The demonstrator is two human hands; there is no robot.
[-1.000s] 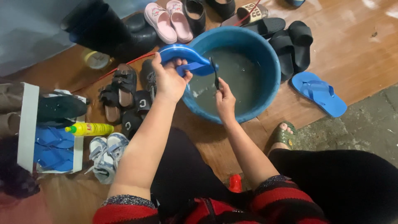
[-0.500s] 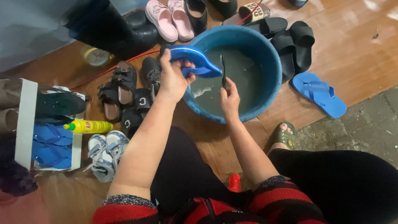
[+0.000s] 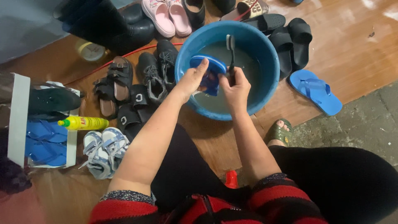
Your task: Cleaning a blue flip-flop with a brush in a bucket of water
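I see left hand (image 3: 191, 81) fingers clamping wet blue rubber flip-flop (image 3: 209, 74) over round blue plastic basin (image 3: 265, 79); right hand (image 3: 236, 87) fingers closed on dark toothbrush-style brush (image 3: 230, 52). Risk: slick sandal slips, drops into grey water below fingers, splashes.

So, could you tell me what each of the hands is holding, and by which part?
The left hand grips a blue sandal by its edge; the right hand holds a brush by its handle.

Wet plastic over a worn wooden floor

The round blue plastic basin (image 3: 265, 89) looks smooth and glossy; the blue rubbery flip-flop (image 3: 210, 74) gleams wet. The brown wooden floor (image 3: 352, 29) shines near its far edge, beside rough, matt grey concrete (image 3: 356, 124).
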